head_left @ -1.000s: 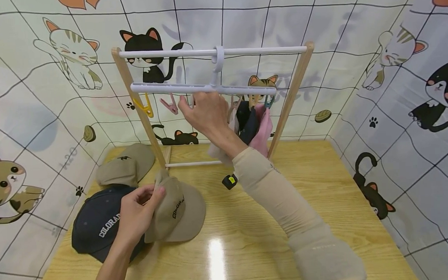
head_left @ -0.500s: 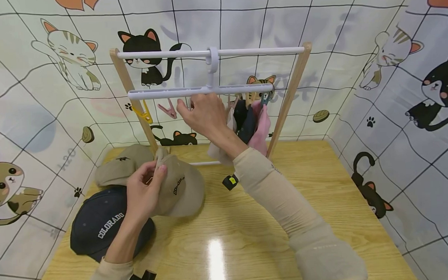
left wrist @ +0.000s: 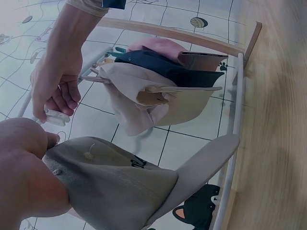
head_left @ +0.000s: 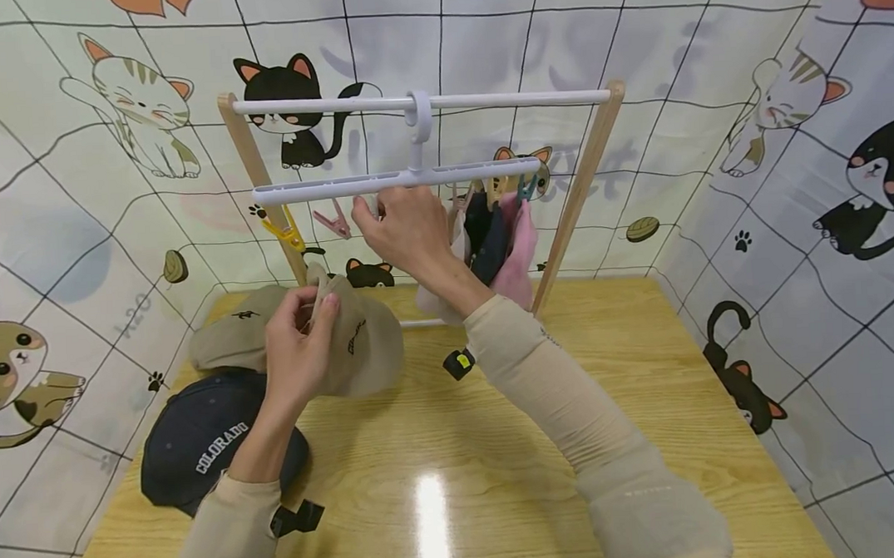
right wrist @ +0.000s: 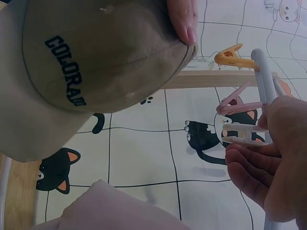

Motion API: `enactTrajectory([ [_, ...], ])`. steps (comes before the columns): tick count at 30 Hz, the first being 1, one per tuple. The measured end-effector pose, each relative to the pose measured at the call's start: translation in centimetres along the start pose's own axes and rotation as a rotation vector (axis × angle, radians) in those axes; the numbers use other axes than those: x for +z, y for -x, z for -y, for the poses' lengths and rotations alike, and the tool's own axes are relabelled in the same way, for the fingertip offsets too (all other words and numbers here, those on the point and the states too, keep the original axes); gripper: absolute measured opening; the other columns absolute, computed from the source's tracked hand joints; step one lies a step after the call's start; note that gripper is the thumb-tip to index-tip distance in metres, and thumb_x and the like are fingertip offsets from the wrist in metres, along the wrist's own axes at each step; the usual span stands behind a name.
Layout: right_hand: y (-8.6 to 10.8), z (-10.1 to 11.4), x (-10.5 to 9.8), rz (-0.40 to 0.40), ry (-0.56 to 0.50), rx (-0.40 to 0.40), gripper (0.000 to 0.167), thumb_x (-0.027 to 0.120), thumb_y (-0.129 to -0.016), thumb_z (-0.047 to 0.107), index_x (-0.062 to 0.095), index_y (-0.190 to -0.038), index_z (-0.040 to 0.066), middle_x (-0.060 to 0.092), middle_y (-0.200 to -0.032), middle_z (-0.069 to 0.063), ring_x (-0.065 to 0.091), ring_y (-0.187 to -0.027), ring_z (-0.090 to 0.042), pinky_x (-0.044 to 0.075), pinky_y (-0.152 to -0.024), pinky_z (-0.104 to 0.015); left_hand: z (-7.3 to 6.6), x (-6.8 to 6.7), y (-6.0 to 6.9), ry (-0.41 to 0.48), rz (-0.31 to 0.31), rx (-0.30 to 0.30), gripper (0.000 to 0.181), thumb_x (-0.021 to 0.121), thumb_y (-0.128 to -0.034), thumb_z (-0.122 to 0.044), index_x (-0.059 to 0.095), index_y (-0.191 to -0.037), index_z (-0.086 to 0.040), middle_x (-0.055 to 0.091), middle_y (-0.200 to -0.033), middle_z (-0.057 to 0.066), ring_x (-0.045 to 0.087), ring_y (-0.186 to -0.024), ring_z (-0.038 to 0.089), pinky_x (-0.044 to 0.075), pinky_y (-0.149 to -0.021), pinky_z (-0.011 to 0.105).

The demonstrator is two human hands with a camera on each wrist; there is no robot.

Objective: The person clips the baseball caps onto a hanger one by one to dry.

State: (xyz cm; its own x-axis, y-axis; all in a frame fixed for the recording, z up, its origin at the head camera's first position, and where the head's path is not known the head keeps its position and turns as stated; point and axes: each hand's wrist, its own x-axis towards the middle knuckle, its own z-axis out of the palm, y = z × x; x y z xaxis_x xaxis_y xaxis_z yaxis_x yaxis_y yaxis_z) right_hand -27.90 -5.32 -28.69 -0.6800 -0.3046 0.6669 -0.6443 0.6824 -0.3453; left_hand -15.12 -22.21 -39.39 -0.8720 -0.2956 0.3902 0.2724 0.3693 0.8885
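The left hand (head_left: 297,344) pinches the edge of a khaki cap (head_left: 360,345), which hangs above the table with its brim down and right. At the white hanger bar (head_left: 323,187), the right hand (head_left: 407,231) holds a white clip (right wrist: 244,134), seen in the right wrist view. Beside it on the bar are a pink clip (right wrist: 237,106) and a yellow clip (right wrist: 235,58), both holding nothing. Right of that hand, clipped caps hang: a pale one (left wrist: 129,91), a dark one (left wrist: 163,67) and a pink one (head_left: 519,255).
A navy cap (head_left: 192,440) and another khaki cap (head_left: 232,330) lie at the table's left. The hanger hooks over the white rod of a wooden rack (head_left: 581,190). Black straps are at both wrists. Cat-print cloth surrounds the wooden table (head_left: 546,491).
The left hand has raised the khaki cap from near the table toward the hanger. The hanger has shifted slightly left and tilts, its left end lower; the right hand stays beneath it.
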Motion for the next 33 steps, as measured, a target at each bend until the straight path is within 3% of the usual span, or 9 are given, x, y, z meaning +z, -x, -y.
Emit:
enactTrajectory([
  [5,0.1,0.2,-0.2,0.018,-0.004,-0.001,0.052,0.062,-0.111,0.034,0.051,-0.064,0.016,0.04,-0.057,0.005,0.036,-0.054,-0.013,0.025,-0.052,-0.025,-0.2,0.7,-0.8,-0.05,-0.015,0.034,0.029,0.069,-0.115,-0.026,0.072,-0.13,-0.002,0.08,-0.116,0.019,0.068,-0.088,-0.008,0.049,-0.075,0.012],
  [10,0.2,0.2,-0.3,0.031,-0.005,-0.002,0.053,0.062,-0.111,0.035,0.05,-0.063,0.016,0.039,-0.057,0.005,0.034,-0.053,-0.012,0.024,-0.052,-0.024,-0.2,1.5,-1.8,-0.081,-0.044,0.095,0.028,0.072,-0.113,-0.024,0.074,-0.128,0.0,0.081,-0.115,0.022,0.064,-0.083,-0.011,0.047,-0.07,0.01],
  [15,0.2,0.2,-0.5,0.06,-0.002,0.002,0.055,0.063,-0.112,0.035,0.053,-0.063,0.013,0.039,-0.056,0.005,0.034,-0.053,-0.011,0.024,-0.051,-0.024,-0.3,2.2,-2.6,-0.076,-0.058,0.128,0.027,0.076,-0.1101,-0.018,0.074,-0.127,0.002,0.081,-0.118,0.022,0.066,-0.09,-0.015,0.048,-0.072,0.007],
  [18,0.3,0.1,-0.6,0.074,-0.003,0.001,0.055,0.063,-0.112,0.036,0.053,-0.062,0.014,0.039,-0.056,0.004,0.035,-0.052,-0.011,0.024,-0.05,-0.024,-0.5,2.6,-2.9,-0.108,-0.066,0.16,0.027,0.077,-0.1089,-0.017,0.075,-0.127,0.003,0.082,-0.118,0.022,0.075,-0.095,0.001,0.048,-0.073,0.005],
  [23,0.3,0.1,-0.8,0.081,-0.005,-0.018,0.056,0.064,-0.113,0.035,0.052,-0.061,0.016,0.041,-0.056,0.004,0.035,-0.051,-0.012,0.023,-0.05,-0.024,-0.7,3.5,-3.4,-0.165,-0.085,0.22,0.027,0.08,-0.1072,-0.017,0.078,-0.124,0.005,0.083,-0.112,0.025,0.08,-0.088,0.036,0.044,-0.072,0.003],
  [28,0.3,-0.1,-1.1,0.095,-0.009,-0.032,0.058,0.065,-0.112,0.034,0.053,-0.059,0.016,0.04,-0.056,0.004,0.035,-0.052,-0.012,0.022,-0.051,-0.023,-0.9,4.4,-4.0,-0.22,-0.116,0.299,0.024,0.081,-0.1056,-0.014,0.079,-0.117,0.007,0.085,-0.112,0.025,0.083,-0.085,0.041,0.043,-0.074,0.003],
  [33,0.2,-0.2,-1.3,0.11,-0.02,-0.053,0.058,0.065,-0.113,0.033,0.053,-0.059,0.016,0.04,-0.056,0.004,0.034,-0.053,-0.011,0.021,-0.052,-0.023,-1.3,5.0,-4.3,-0.24,-0.141,0.372,0.022,0.081,-0.1039,-0.013,0.079,-0.113,0.007,0.085,-0.106,0.025,0.078,-0.071,0.038,0.039,-0.069,0.007],
])
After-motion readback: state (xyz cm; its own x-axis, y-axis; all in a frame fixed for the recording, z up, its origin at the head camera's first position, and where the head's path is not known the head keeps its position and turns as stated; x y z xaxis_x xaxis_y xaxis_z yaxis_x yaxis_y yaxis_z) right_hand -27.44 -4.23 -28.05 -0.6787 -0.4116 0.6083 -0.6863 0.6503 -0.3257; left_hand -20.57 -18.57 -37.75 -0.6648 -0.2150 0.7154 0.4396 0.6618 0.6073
